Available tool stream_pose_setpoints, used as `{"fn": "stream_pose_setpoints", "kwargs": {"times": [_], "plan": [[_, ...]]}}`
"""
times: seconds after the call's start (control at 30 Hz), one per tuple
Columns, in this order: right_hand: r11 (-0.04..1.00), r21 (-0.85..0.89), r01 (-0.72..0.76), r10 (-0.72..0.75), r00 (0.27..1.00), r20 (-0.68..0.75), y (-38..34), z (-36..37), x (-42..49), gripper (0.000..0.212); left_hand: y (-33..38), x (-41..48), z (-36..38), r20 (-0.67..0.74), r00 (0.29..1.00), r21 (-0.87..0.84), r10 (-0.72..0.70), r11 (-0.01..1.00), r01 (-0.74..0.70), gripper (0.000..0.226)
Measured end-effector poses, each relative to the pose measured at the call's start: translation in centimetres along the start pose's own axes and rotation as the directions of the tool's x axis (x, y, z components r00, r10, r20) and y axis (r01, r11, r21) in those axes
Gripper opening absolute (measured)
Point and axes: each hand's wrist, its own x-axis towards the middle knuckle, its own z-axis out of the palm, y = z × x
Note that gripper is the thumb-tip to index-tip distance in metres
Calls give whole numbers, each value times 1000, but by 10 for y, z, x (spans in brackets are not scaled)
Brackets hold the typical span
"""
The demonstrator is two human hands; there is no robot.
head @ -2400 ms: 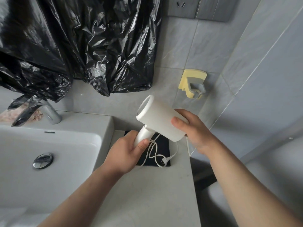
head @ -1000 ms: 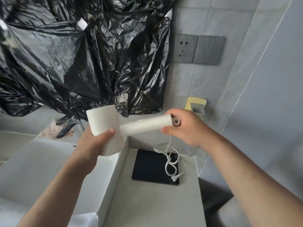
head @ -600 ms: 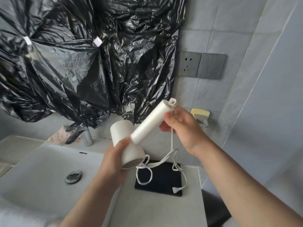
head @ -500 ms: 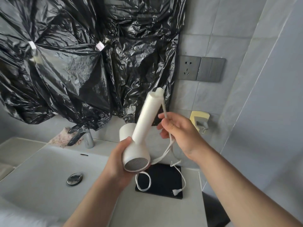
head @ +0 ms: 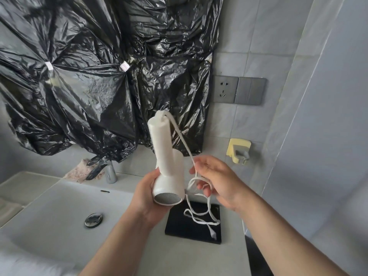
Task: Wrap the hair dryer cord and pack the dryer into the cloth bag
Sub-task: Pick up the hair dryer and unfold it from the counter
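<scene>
I hold a white hair dryer upside down, its handle pointing up and its grey mesh end facing me. My left hand grips the dryer's barrel from the left. The white cord leaves the handle's top end and runs down to my right hand, whose fingers pinch it and hold a small loop. The remaining cord hangs down in loose bends, and the plug dangles over a flat black cloth bag lying on the counter.
A white sink with a chrome drain and faucet lies at the left. Black plastic sheeting covers the wall behind. A grey socket panel and a yellow wall holder sit on the tiled wall at the right.
The dryer's handle has swung up to point upward, turned by my left hand. My right hand has slid off the handle end down along the cord and gathered a loop.
</scene>
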Motion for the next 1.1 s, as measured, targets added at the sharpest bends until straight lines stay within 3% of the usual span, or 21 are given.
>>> {"fn": "stream_pose_setpoints", "kwargs": {"times": [0.1,0.17,0.27,0.37,0.5,0.7,0.77,0.83,0.9,0.93,0.97,1.0,1.03,1.07,1.1], "plan": [[980,-30,-197,195,979,-68,2,4,2,86,-4,1,1,27,999,75,19,997,-21,40],[962,-71,-264,264,964,-16,3,5,1,97,-6,-3,4,79,997,139,20,990,-31,35],[964,-93,-248,254,965,67,2,5,-3,73,-6,-7,9,116,993,198,3,980,-26,33],[971,-94,-221,225,974,36,2,8,-7,48,-6,-9,11,94,995,262,17,964,-42,45],[966,50,-253,256,965,-64,4,16,-2,49,-11,-12,20,94,994,369,63,925,-94,38],[943,71,-324,330,939,-98,-4,9,-8,37,-12,-23,27,-27,981,597,191,791,-137,24],[949,27,-315,315,939,-139,-7,4,-10,35,-1,-31,24,-52,936,727,349,656,-204,18],[953,-10,-304,296,934,-202,-7,-3,-10,35,9,-48,18,-81,823,864,562,451,-223,17],[956,-41,-289,271,932,-242,-9,-9,-11,40,13,-78,19,137,748,923,649,191,-334,12],[960,-55,-273,251,935,-248,-11,-11,-13,43,16,-95,25,352,691,887,631,11,-462,10],[962,-77,-263,235,937,-257,-14,-11,-14,46,17,-106,31,583,583,783,566,-199,-589,11],[962,-107,-251,216,940,-265,-15,-11,-15,47,20,-112,37,778,429,617,459,-433,-657,11],[961,-144,-237,193,944,-268,-18,-10,-17,45,23,-109,42,888,312,459,337,-634,-622,14],[956,-191,-222,167,950,-264,-21,-9,-19,42,29,-103,47,926,283,368,251,-770,-521,26],[948,-243,-207,142,955,-259,-25,-6,-21,40,36,-95,53,918,346,334,192,-846,-417,41]]}}
